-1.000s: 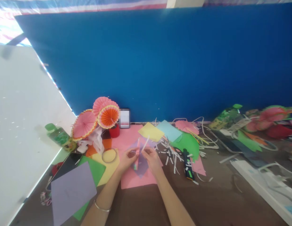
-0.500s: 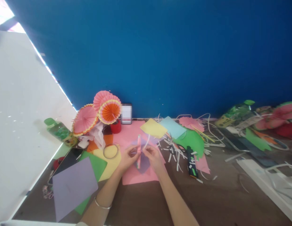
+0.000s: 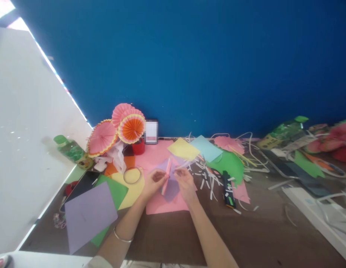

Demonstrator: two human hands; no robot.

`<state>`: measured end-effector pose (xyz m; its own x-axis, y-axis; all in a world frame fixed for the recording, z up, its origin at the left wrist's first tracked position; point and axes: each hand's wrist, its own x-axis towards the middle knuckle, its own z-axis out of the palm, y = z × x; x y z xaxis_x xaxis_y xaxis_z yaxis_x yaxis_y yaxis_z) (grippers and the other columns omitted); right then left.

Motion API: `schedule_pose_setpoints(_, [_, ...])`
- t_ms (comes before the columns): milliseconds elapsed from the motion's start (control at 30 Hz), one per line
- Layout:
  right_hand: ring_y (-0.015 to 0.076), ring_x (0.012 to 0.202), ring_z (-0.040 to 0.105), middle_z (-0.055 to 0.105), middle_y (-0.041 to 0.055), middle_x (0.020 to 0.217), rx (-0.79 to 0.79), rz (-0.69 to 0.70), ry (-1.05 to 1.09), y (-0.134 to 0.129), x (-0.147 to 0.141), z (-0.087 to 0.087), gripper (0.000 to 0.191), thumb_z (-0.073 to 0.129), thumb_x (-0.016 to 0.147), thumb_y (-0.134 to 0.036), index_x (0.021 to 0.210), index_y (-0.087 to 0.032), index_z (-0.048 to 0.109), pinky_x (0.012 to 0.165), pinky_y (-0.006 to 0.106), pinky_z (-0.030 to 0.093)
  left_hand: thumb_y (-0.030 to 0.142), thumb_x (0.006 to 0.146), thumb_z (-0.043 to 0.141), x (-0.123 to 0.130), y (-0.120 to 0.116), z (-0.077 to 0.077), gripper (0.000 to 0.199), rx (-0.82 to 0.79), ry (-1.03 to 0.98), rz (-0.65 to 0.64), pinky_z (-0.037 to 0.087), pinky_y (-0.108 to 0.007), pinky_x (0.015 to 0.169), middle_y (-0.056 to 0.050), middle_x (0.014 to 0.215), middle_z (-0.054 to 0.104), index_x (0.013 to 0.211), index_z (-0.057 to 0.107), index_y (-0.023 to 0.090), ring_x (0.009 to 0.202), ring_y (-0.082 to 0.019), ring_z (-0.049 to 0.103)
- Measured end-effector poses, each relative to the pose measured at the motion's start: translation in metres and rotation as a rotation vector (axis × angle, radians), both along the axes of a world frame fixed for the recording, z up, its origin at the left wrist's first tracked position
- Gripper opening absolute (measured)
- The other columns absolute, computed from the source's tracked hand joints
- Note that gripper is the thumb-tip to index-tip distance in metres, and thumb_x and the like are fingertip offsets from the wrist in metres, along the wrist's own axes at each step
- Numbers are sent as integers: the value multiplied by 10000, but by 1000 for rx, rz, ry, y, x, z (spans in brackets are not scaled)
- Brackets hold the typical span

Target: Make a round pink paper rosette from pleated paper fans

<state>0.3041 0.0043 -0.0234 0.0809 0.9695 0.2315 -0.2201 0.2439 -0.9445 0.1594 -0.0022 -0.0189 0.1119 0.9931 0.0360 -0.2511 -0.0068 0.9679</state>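
Observation:
A narrow folded strip of pink paper (image 3: 168,166) stands tilted between the fingers of my left hand (image 3: 154,183), which is closed on it. To its right my right hand (image 3: 186,185) is pinched on a thin white strip (image 3: 184,165), apart from the pink paper. Under both hands lie a purple sheet (image 3: 169,192) and a larger pink sheet (image 3: 156,208). A roll of tape (image 3: 132,181) rests on yellow paper (image 3: 137,192) just left of my left hand.
Pleated paper fans (image 3: 131,128) stand by a red cup (image 3: 138,148) at the back left, with a green-capped bottle (image 3: 73,152) beside them. White paper scraps (image 3: 206,182) and a black-handled cutter (image 3: 228,191) lie right. A white power strip (image 3: 309,216) is farther right.
My right hand has drawn a little away from the pink paper with the white strip. The pink paper now leans to the right at its top. The view has shifted slightly.

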Motion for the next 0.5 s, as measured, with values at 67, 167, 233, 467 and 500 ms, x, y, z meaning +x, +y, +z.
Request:
schedule_pose_setpoints(67, [151, 826, 543, 554, 24, 910, 21, -47, -16, -2, -1, 3, 324, 652, 695, -229, 997, -240, 534, 753, 312, 457, 321, 639, 718, 0, 1, -1, 272, -41, -50, 0, 467, -232, 646, -13, 686, 631, 750, 542, 146, 675, -121, 613])
schedule_pose_setpoints(167, [167, 845, 558, 570, 34, 895, 95, -109, -146, -6, -2, 10, 473, 647, 702, -217, 1130, -233, 445, 787, 344, 457, 285, 619, 738, 0, 1, -1, 284, -88, -133, -21, 440, -198, 613, 15, 636, 609, 747, 526, 144, 613, -84, 585])
schedule_pose_setpoints(233, [169, 828, 564, 583, 31, 852, 146, -124, -282, -10, -3, 16, 380, 633, 719, -216, 1067, -216, 479, 807, 358, 447, 275, 612, 744, 0, 0, -1, 297, -120, -166, -44, 434, -196, 611, 14, 635, 614, 761, 524, 143, 599, -78, 578])
schedule_pose_setpoints(467, [176, 786, 566, 606, 32, 793, 242, -189, -591, -21, -5, 28, 113, 610, 738, -249, 830, -203, 564, 759, 346, 457, 296, 566, 769, 1, -2, 1, 340, -140, -205, -55, 443, -218, 647, -2, 658, 632, 749, 527, 143, 652, -107, 599])
schedule_pose_setpoints(500, [175, 779, 565, 608, 30, 782, 247, -203, -611, -21, -5, 27, 97, 601, 745, -249, 823, -204, 568, 757, 345, 455, 291, 571, 767, 1, -2, 2, 332, -134, -197, -49, 440, -211, 638, 2, 651, 628, 750, 531, 141, 644, -101, 594])
